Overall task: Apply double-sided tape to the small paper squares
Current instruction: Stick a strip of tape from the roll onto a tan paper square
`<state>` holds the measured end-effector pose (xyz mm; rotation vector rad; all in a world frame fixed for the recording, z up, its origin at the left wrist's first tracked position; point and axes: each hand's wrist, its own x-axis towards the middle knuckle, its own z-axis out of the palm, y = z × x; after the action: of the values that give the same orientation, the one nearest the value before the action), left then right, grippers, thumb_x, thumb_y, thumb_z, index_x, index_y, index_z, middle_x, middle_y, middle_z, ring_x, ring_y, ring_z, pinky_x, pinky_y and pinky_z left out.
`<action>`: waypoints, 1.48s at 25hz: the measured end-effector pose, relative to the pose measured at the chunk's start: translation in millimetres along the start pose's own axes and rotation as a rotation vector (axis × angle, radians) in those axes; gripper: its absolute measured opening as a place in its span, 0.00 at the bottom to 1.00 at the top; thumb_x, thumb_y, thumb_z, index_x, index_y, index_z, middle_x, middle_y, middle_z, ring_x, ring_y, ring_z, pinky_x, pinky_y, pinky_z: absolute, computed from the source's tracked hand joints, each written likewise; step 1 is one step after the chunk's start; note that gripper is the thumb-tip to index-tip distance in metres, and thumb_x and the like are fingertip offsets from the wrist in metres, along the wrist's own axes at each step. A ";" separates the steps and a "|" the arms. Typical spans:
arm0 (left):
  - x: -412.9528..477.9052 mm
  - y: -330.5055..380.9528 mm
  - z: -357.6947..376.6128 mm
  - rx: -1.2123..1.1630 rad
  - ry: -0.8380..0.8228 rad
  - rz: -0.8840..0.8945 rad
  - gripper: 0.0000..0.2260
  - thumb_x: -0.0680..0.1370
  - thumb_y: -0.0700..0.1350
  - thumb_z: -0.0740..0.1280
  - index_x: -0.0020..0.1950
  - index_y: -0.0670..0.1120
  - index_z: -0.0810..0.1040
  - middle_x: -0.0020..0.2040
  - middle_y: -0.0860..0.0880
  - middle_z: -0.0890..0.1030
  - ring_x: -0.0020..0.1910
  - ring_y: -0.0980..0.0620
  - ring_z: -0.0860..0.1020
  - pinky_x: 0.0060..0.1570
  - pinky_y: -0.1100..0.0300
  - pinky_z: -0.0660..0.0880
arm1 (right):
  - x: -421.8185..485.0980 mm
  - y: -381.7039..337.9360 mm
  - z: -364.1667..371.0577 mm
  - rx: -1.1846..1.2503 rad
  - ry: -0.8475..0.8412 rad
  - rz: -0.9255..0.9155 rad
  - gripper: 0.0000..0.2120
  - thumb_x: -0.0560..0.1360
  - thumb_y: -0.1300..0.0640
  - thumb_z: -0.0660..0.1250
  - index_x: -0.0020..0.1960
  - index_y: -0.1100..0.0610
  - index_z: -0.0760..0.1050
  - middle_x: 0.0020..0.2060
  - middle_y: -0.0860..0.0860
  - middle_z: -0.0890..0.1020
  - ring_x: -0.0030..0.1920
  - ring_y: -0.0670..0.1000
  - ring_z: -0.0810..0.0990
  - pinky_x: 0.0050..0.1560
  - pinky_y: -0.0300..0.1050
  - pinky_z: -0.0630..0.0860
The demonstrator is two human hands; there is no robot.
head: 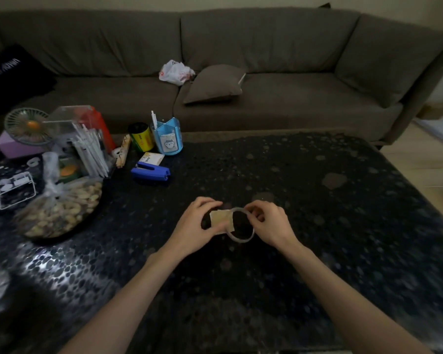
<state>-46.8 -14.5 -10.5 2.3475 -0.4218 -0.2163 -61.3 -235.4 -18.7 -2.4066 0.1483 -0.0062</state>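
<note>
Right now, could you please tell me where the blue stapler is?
In the head view, the blue stapler lies on the dark table, left of centre, just in front of the blue pen holder.

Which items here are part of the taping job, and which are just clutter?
In use: paper square, pinched by the left hand; tape roll, held by the right hand.

Lying about: stapler, pen holder, yellow can, fan and bag of nuts on the table; plastic bag and cushion on the sofa.
</note>
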 end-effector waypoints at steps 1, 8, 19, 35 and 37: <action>-7.7 9.0 -3.4 -0.167 -0.008 -0.059 0.18 0.81 0.54 0.70 0.70 0.55 0.77 0.67 0.58 0.77 0.65 0.61 0.75 0.59 0.66 0.70 | -8.0 -5.4 -3.5 0.018 0.020 -0.032 0.11 0.81 0.57 0.70 0.63 0.49 0.80 0.54 0.43 0.83 0.50 0.40 0.80 0.49 0.34 0.76; -51.7 55.1 -29.2 -0.633 -0.126 -0.125 0.09 0.83 0.45 0.67 0.59 0.47 0.85 0.51 0.49 0.88 0.53 0.56 0.85 0.59 0.58 0.76 | -51.1 -40.6 -28.0 0.138 0.141 -0.177 0.09 0.81 0.58 0.71 0.60 0.48 0.80 0.50 0.42 0.83 0.50 0.40 0.82 0.54 0.40 0.82; -50.6 33.6 -59.9 -0.131 -0.004 0.151 0.08 0.84 0.43 0.65 0.55 0.56 0.80 0.49 0.59 0.82 0.52 0.63 0.79 0.52 0.60 0.73 | -30.6 -62.2 -39.7 0.269 -0.333 -0.389 0.08 0.84 0.54 0.67 0.59 0.52 0.83 0.48 0.47 0.85 0.51 0.43 0.84 0.55 0.41 0.80; -30.5 15.3 -68.1 -0.173 0.091 0.248 0.10 0.83 0.42 0.65 0.54 0.56 0.83 0.48 0.59 0.82 0.53 0.58 0.79 0.53 0.65 0.73 | -12.1 -51.7 -51.1 0.458 -0.340 -0.342 0.04 0.81 0.57 0.71 0.53 0.54 0.85 0.49 0.49 0.87 0.53 0.46 0.85 0.59 0.45 0.78; -29.7 21.3 -60.4 -0.159 0.085 0.291 0.10 0.83 0.39 0.65 0.53 0.53 0.83 0.46 0.62 0.80 0.50 0.60 0.79 0.49 0.71 0.71 | -12.7 -49.7 -49.0 0.453 -0.342 -0.349 0.04 0.80 0.58 0.71 0.53 0.54 0.85 0.48 0.49 0.87 0.52 0.46 0.86 0.57 0.44 0.79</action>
<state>-63.1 20.2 48.8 2.1017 -0.6719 -0.0109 -71.0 -229.9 51.3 -1.9181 -0.3914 0.1896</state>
